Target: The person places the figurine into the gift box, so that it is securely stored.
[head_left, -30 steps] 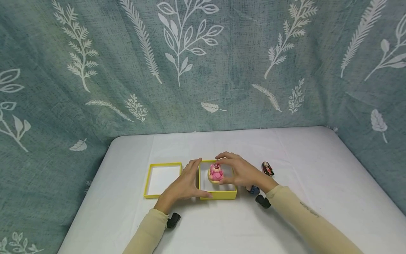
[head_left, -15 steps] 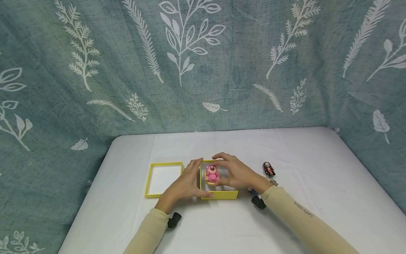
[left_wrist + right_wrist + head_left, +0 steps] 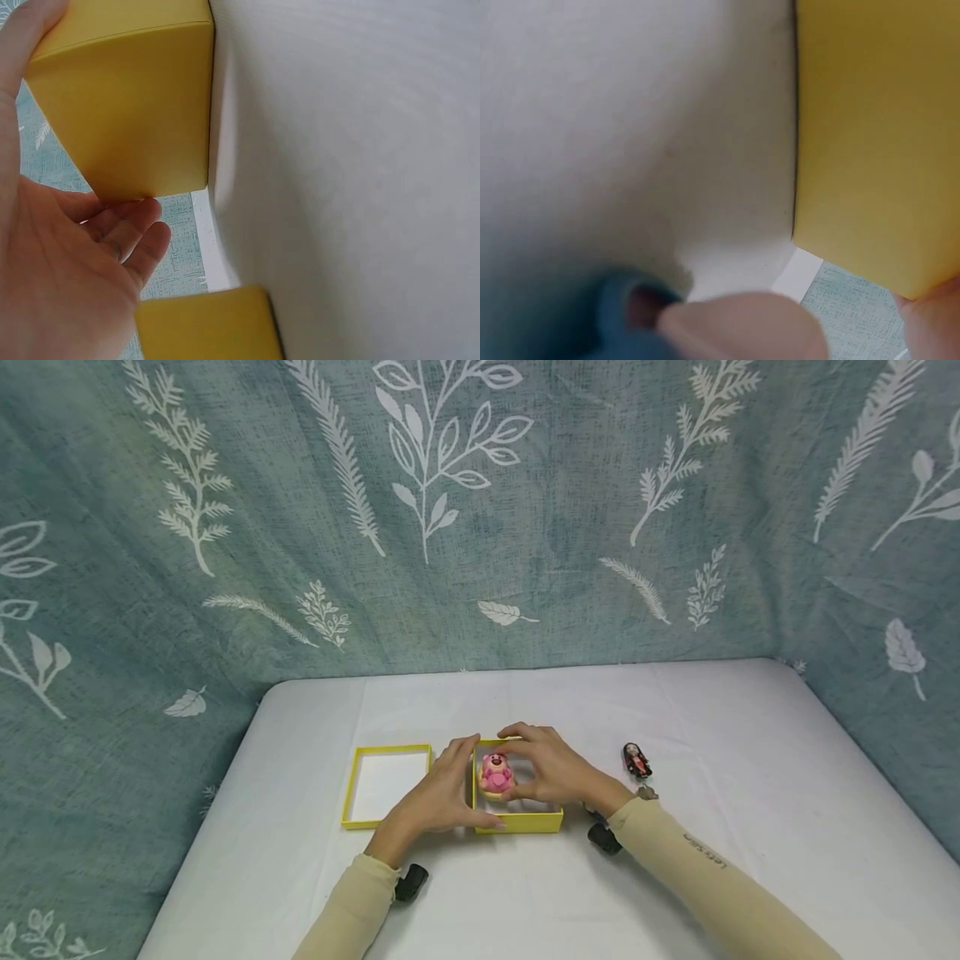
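A pink bear figure (image 3: 496,774) is at the left side of the open yellow box (image 3: 528,823), in the head view. My right hand (image 3: 558,767) reaches over the box and pinches the figure between thumb and fingers. My left hand (image 3: 438,793) grips the box's left side, thumb at the front wall and fingers toward the back. The left wrist view shows that hand (image 3: 67,262) around the yellow box wall (image 3: 135,112). In the right wrist view the box wall (image 3: 877,135) stands at the right; the figure is hidden there.
A yellow-rimmed lid (image 3: 348,785) lies left of the box. A small dark and red figure (image 3: 637,761) lies right of my right hand, with another small item (image 3: 647,792) beside my sleeve. A blurred blue object (image 3: 634,330) shows in the right wrist view.
My right hand has moved left with the pink bear figure, from the middle of the box to its left side. My left hand has stayed on the box.
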`<action>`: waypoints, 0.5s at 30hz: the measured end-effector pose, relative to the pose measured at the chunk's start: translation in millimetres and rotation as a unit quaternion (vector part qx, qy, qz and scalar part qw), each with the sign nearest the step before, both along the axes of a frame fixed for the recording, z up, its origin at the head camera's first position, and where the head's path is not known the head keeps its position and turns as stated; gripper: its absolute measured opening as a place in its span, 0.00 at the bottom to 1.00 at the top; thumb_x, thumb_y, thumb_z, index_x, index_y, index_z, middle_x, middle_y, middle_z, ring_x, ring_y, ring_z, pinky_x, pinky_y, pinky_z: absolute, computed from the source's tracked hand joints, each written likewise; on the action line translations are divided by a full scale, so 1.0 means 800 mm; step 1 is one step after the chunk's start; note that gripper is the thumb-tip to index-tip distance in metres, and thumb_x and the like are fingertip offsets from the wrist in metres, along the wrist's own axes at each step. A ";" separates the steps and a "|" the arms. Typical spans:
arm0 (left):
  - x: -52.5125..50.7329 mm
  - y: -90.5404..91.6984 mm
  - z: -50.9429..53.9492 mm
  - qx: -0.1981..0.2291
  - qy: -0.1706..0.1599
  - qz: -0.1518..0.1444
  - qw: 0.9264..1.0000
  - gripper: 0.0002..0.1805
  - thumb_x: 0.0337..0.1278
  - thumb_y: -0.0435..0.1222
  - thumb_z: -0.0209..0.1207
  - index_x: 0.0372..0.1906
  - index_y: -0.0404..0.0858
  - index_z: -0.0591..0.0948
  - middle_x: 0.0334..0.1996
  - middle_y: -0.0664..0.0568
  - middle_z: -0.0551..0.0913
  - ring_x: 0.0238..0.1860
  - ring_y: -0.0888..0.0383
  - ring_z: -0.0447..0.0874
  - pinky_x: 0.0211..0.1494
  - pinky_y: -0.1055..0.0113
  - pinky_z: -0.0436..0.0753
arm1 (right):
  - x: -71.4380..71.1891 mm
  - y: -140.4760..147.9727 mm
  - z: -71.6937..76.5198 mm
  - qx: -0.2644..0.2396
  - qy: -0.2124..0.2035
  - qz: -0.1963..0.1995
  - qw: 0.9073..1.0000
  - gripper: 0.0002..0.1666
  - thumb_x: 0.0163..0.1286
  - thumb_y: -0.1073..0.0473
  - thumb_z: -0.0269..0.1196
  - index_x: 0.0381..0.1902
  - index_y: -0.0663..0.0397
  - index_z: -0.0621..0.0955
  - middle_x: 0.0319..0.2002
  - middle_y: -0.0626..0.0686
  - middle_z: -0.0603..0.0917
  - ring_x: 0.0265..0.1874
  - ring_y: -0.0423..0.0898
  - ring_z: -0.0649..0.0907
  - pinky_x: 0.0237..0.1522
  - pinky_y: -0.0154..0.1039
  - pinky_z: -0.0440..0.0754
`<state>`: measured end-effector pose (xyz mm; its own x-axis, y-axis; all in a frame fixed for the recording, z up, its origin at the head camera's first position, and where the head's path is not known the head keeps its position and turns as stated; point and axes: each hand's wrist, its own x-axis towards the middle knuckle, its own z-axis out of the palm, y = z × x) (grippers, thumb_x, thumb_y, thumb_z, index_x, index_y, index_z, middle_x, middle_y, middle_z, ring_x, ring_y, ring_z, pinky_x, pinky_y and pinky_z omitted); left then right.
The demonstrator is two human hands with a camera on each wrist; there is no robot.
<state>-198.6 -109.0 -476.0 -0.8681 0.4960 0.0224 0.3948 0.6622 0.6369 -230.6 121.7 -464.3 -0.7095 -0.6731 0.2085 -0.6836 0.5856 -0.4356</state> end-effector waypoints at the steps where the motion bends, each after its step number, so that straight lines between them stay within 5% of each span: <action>1: 0.000 0.000 0.000 -0.001 0.001 -0.001 1.000 0.72 0.27 0.68 0.72 0.78 0.41 0.49 0.73 0.50 0.57 0.73 0.48 0.60 0.68 0.48 0.71 | 0.000 -0.001 0.000 0.000 0.004 -0.001 1.000 0.37 0.50 0.40 0.76 0.57 0.46 0.82 0.63 0.54 0.74 0.63 0.50 0.74 0.66 0.58 0.64; 15: -0.002 -0.009 0.004 -0.010 -0.007 -0.028 1.000 0.73 0.29 0.64 0.75 0.79 0.47 0.44 0.75 0.53 0.54 0.73 0.51 0.60 0.70 0.51 0.70 | 0.001 -0.005 -0.006 0.025 0.020 -0.023 0.999 0.37 0.47 0.36 0.76 0.54 0.41 0.83 0.62 0.50 0.75 0.63 0.48 0.73 0.64 0.53 0.66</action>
<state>-199.9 -116.2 -472.4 -0.8391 0.5440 0.0000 0.4224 0.6514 0.6302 -229.7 118.0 -469.3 -0.7325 -0.6495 0.2041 -0.6708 0.6374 -0.3790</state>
